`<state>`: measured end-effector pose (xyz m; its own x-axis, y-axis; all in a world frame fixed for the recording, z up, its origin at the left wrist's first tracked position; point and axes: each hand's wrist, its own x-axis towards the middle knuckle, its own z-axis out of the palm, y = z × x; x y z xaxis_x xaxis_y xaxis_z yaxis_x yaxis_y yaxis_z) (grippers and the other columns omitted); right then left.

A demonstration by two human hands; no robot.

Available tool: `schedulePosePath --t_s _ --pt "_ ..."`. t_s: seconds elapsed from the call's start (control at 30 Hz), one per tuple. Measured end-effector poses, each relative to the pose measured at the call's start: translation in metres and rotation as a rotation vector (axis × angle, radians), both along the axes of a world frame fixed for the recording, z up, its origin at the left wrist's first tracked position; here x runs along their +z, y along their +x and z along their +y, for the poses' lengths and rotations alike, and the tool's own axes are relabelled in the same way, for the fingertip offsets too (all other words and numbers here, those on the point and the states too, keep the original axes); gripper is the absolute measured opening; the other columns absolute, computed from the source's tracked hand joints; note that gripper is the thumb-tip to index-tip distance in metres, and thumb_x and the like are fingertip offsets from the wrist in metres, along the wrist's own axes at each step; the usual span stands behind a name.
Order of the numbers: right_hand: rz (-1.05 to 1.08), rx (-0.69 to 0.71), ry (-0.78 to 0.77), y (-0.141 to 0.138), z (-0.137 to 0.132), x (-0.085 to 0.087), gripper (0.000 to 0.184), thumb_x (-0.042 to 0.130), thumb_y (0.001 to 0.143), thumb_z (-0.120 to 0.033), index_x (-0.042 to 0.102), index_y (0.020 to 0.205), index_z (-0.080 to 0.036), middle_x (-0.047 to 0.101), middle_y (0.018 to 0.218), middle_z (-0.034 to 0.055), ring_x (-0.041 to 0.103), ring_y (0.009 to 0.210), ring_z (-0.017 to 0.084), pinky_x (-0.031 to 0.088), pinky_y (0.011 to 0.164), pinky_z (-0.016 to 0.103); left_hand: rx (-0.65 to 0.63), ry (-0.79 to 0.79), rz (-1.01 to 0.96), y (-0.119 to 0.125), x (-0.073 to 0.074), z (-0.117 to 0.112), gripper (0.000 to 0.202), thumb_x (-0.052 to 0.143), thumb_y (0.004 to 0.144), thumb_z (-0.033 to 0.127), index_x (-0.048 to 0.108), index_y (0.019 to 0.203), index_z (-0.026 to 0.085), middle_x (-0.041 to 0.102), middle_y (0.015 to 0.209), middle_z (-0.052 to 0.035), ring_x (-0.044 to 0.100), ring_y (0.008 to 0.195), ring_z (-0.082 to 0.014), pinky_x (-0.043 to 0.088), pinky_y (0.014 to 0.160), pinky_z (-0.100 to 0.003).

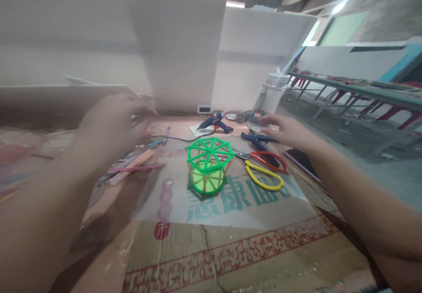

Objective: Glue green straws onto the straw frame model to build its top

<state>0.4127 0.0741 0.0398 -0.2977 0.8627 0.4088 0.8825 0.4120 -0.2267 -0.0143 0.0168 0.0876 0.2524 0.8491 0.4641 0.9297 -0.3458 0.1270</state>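
A small frame of green and brown sticks (210, 154), eight-sided with a spoked top and a yellow-green base, stands upright on a translucent sheet. My left hand (121, 115) is raised to its left, above scattered sticks and tools; motion smears its fingers, so a grip cannot be made out. On the other side, my right hand (283, 130) reaches in with fingers apart, close to dark-handled pliers (257, 139) and a clear bottle (267, 97). Scissors (265, 170) with one red and one yellow handle lie beside the frame. Neither hand touches the frame.
Behind the frame, a blue glue gun (214, 123) rests over a white pad, its black cord trailing left. A small digital display (204, 109) stands against the white board (184, 56). A phone (301, 163) lies by the table's right edge. Orange and pink sticks (133, 168) lie left.
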Motion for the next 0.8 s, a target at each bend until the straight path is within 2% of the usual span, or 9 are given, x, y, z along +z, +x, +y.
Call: schedulePosePath --t_s 0.07,0.13,0.23,0.33,0.4,0.5,0.57,0.67,0.8 --pt "-0.001 -0.039 -0.121 -0.013 0.009 -0.012 0.039 0.063 0.094 -0.04 0.067 0.127 -0.019 0.071 0.13 0.0158 0.07 0.115 0.036 0.056 0.099 0.053 -0.016 0.029 0.016 0.018 -0.005 -0.009 0.035 0.05 0.096 0.045 0.074 0.097 0.02 0.072 0.095 -0.0095 0.062 0.091 -0.0295 0.039 0.074 -0.036" --pt "-0.003 -0.058 -0.201 -0.029 0.018 -0.018 0.053 0.064 0.093 -0.043 0.059 0.139 -0.016 0.062 0.143 0.0181 0.063 0.126 0.038 0.051 0.106 0.054 -0.069 -0.025 0.046 0.035 -0.01 -0.018 0.045 0.042 0.099 0.053 0.071 0.087 0.021 0.069 0.079 -0.0075 0.06 0.076 -0.0266 0.032 0.063 -0.035" --pt "0.005 -0.053 -0.292 -0.053 0.039 -0.022 0.069 0.069 0.091 -0.042 0.048 0.15 -0.013 0.055 0.15 0.0199 0.058 0.132 0.038 0.048 0.109 0.049 -0.101 -0.086 -0.076 0.046 -0.017 -0.027 0.032 0.035 0.097 0.035 0.065 0.1 0.022 0.067 0.081 -0.0061 0.059 0.07 -0.0237 0.033 0.061 -0.034" --pt "0.041 -0.065 -0.382 -0.073 0.065 -0.027 0.075 0.07 0.093 -0.042 0.042 0.154 -0.01 0.054 0.15 0.0223 0.059 0.132 0.035 0.049 0.107 0.044 -0.191 -0.007 -0.11 0.043 -0.017 -0.029 0.021 0.039 0.083 0.02 0.06 0.082 0.023 0.065 0.08 -0.0053 0.06 0.076 -0.0237 0.038 0.067 -0.035" --pt "0.072 -0.075 -0.419 -0.084 0.08 -0.033 0.069 0.069 0.094 -0.044 0.044 0.151 -0.012 0.055 0.148 0.0216 0.06 0.129 0.033 0.051 0.105 0.046 -0.224 0.038 -0.088 0.04 -0.015 -0.028 0.019 0.041 0.083 0.022 0.054 0.069 0.024 0.063 0.076 -0.0048 0.058 0.076 -0.0238 0.037 0.068 -0.036" --pt "0.106 -0.066 -0.462 -0.097 0.095 -0.044 0.048 0.065 0.097 -0.042 0.057 0.137 -0.017 0.061 0.138 0.0133 0.064 0.117 0.028 0.055 0.098 0.049 -0.235 0.021 -0.136 0.041 -0.013 -0.028 0.03 0.043 0.093 0.035 0.056 0.069 0.023 0.063 0.074 -0.004 0.057 0.073 -0.0224 0.036 0.065 -0.035" --pt "0.111 -0.059 -0.489 -0.104 0.1 -0.05 0.038 0.064 0.099 -0.039 0.061 0.13 -0.017 0.064 0.13 0.0095 0.066 0.11 0.025 0.058 0.093 0.047 -0.306 -0.016 -0.158 0.046 -0.015 -0.029 0.034 0.046 0.096 0.04 0.06 0.072 0.021 0.065 0.075 -0.0038 0.058 0.074 -0.0216 0.038 0.066 -0.034" --pt "0.109 -0.083 -0.504 -0.111 0.103 -0.053 0.037 0.064 0.098 -0.037 0.062 0.128 -0.016 0.064 0.127 0.0096 0.067 0.108 0.024 0.058 0.09 0.045 -0.44 -0.047 -0.153 0.053 -0.02 -0.031 0.028 0.051 0.097 0.038 0.07 0.084 0.021 0.07 0.084 -0.003 0.061 0.083 -0.0214 0.041 0.074 -0.033" --pt "0.127 -0.125 -0.452 -0.105 0.099 -0.044 0.037 0.064 0.098 -0.037 0.061 0.129 -0.017 0.064 0.129 0.0097 0.066 0.11 0.025 0.058 0.092 0.046 -0.5 -0.087 -0.154 0.059 -0.027 -0.035 0.025 0.054 0.098 0.035 0.074 0.09 0.022 0.071 0.091 -0.0037 0.062 0.089 -0.0219 0.042 0.077 -0.034"
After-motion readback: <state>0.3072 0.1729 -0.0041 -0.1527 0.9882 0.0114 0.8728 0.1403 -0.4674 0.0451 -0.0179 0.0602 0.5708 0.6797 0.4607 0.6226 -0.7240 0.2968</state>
